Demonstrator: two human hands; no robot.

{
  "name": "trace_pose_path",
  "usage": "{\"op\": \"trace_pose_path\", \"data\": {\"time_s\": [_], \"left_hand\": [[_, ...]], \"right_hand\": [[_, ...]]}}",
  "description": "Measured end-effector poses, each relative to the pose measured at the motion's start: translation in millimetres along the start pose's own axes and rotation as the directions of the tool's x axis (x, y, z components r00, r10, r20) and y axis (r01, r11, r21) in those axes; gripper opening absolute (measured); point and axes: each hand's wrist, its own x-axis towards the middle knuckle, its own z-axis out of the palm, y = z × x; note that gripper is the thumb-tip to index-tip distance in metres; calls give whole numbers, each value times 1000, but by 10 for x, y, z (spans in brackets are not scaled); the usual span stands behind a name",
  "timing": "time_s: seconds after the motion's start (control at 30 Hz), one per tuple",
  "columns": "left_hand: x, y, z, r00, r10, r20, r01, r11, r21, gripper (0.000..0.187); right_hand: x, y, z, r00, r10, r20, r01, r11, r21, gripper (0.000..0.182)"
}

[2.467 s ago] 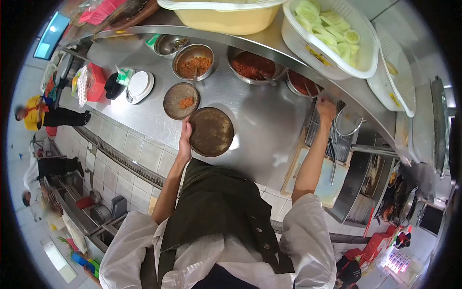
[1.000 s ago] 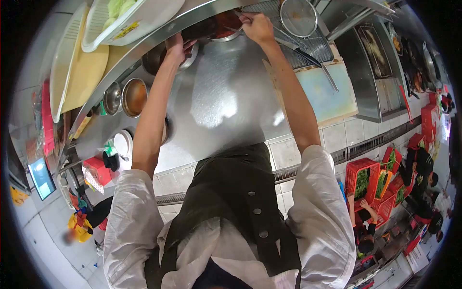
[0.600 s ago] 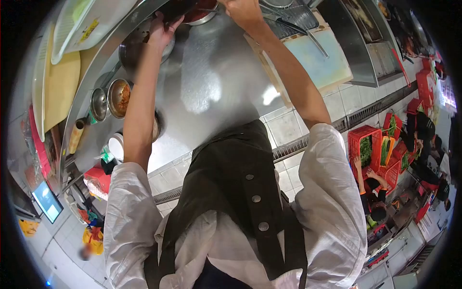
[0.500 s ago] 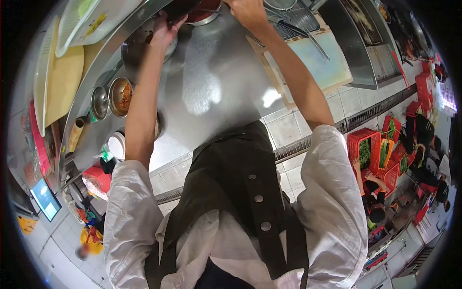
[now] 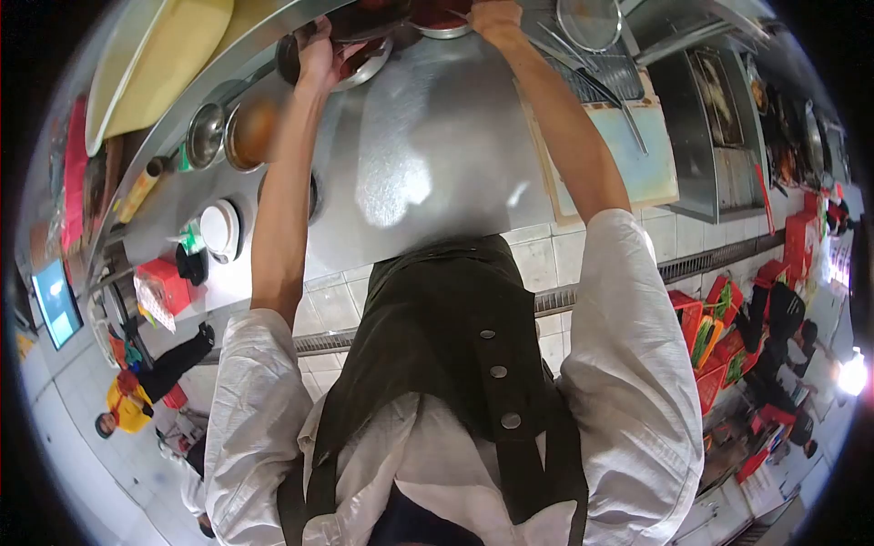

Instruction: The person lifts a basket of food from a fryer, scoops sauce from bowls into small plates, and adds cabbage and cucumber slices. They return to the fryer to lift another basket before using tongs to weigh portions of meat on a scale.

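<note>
My left hand [image 5: 319, 56] is at the far side of the steel counter [image 5: 432, 109], thumb and fingers curled round the edge of a dark, shiny container [image 5: 366, 22]. Below that hand sits a round metal bowl [image 5: 371, 69], partly covered. My right hand [image 5: 496, 18] is closed at the top edge of the view, beside a metal bowl with red contents [image 5: 442, 18]. What its fingers grip is hidden.
To the left stand metal bowls [image 5: 206, 134] and white round dishes [image 5: 220, 227]. On the right lie a pale cutting board [image 5: 628, 159], tongs [image 5: 624, 114] and a strainer [image 5: 590, 20]. People and red crates [image 5: 728, 350] are beyond, and a person in yellow [image 5: 127, 405] is at left.
The view has shifted, so the counter items sit elsewhere in it. Both hands stay at the far side, the left with the dark container. The person in yellow shows more fully.
</note>
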Motion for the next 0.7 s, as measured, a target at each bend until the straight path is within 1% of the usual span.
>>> {"op": "trace_pose_path", "data": {"time_s": [0.03, 0.07, 0.1, 0.13, 0.17, 0.2, 0.23, 0.27, 0.3, 0.33, 0.4, 0.5, 0.6, 0.7], "left_hand": [[-70, 77, -20, 1000, 5, 6, -6, 999, 35, 34], [-151, 137, -31, 999, 9, -43, -6, 997, 75, 34], [-278, 208, 10, 996, 8, -88, 3, 993, 117, 35], [-350, 264, 45, 992, 10, -127, 10, 988, 156, 35], [-302, 222, -48, 996, 18, -88, -6, 991, 131, 36], [-236, 152, -168, 999, 25, -47, -20, 994, 106, 38], [-156, 85, -264, 999, 35, -5, -35, 996, 79, 42], [-157, 86, -251, 999, 20, -44, -16, 996, 82, 40], [-180, 88, -214, 997, 3, -82, 4, 996, 85, 40], [-190, 89, -189, 993, -14, -119, 24, 996, 88, 41], [-141, 82, -178, 995, -16, -100, 21, 999, 47, 41], [-53, 59, -148, 997, -36, -64, 37, 999, 1, 38], [4, 57, -77, 995, -60, -75, 60, 998, -2, 36], [59, 33, -30, 995, -64, -76, 63, 998, -17, 35]], "right_hand": [[-27, 5, -96, 999, -14, 35, 12, 997, 79, 35], [-54, -15, -186, 997, -29, 70, 17, 987, 160, 34], [-54, -36, -164, 992, 14, 123, -65, 906, 418, 32], [-18, -39, -165, 982, 47, 183, -155, 755, 637, 30], [74, 22, -126, 967, 64, 247, -241, 547, 802, 28], [278, 76, 432, 966, 184, 180, -211, 170, 963, 25], [505, 382, 846, 937, 123, 328, -346, 183, 920, 24], [454, 464, 605, 880, 64, 471, -474, 204, 857, 24], [364, 493, 382, 796, 11, 605, -590, 232, 773, 23], [263, 469, 215, 795, 45, 605, -601, 190, 776, 22], [150, 433, 9, 791, 118, 601, -611, 104, 785, 22], [47, 434, -16, 816, 108, 568, -575, 42, 817, 23], [-43, 371, -154, 835, 164, 526, -550, 279, 787, 27], [-89, 331, -145, 868, 201, 454, -496, 318, 808, 30]]}}
